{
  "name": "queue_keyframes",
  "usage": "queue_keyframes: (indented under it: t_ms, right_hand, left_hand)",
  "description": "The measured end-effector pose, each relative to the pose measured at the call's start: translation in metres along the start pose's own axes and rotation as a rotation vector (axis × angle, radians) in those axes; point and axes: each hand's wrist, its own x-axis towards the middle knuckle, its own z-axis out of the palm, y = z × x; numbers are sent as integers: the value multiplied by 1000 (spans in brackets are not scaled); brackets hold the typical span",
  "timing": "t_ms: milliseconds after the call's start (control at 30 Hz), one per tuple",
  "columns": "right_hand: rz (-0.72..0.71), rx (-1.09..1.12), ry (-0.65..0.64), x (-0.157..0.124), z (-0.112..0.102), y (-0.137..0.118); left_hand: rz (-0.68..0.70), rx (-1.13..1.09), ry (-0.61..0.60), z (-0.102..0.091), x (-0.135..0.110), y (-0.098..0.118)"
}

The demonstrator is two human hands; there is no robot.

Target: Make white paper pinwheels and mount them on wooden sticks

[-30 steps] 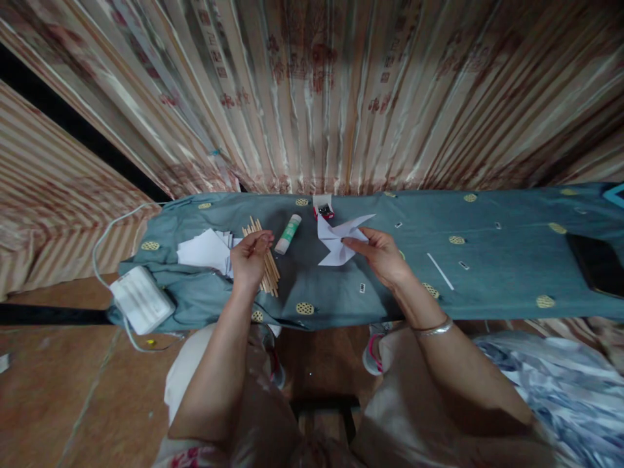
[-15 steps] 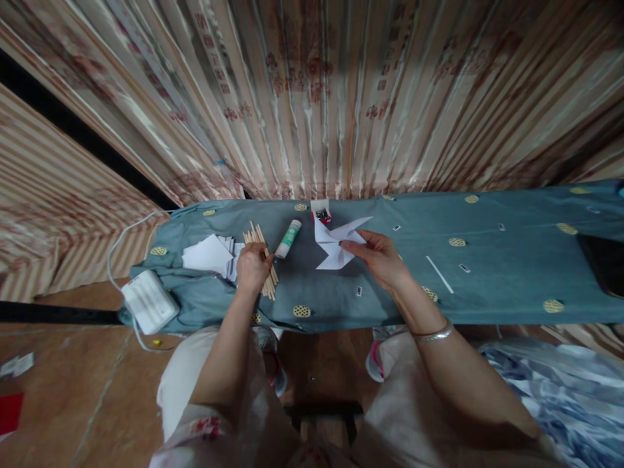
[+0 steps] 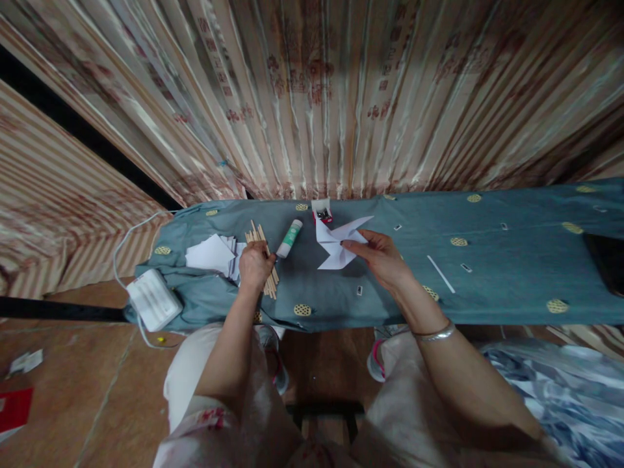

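My right hand [image 3: 377,253] pinches a white paper pinwheel [image 3: 336,250] between thumb and fingers and holds it above the cloth. Its folded blades stick out to the left and upward. My left hand [image 3: 256,265] rests over a bundle of thin wooden sticks [image 3: 270,286], thumb and fingers drawn together; what is between them, if anything, I cannot make out. Just right of that hand lies a glue stick [image 3: 290,238] with a green and white label. Behind the pinwheel stands a small open red and white box [image 3: 322,213] with dark metallic bits inside.
Left of the sticks lies a pile of white paper pieces [image 3: 212,253]. A white power strip [image 3: 154,300] with a cable sits at the table's left end. A paper strip [image 3: 441,274] and a dark flat device [image 3: 604,263] lie on the right of the blue-green tablecloth [image 3: 507,279].
Both hands keep almost the same places and grips. The view has shifted slightly, so the surroundings sit a little further right.
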Motion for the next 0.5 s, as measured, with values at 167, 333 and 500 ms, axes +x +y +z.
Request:
queue_keyframes:
  t_ms: [167,333,500]
  right_hand:
    - [-9,-39,-19,0,0,1]
    - [-17,-31,-13,1,-2,1]
    - [1,-1,-21,-1,-4,0]
  left_hand:
    - [-13,0,21,1,-1,0]
    - [-36,-34,40,3,-2,-1]
    - [-75,-82,10,1,-3,1]
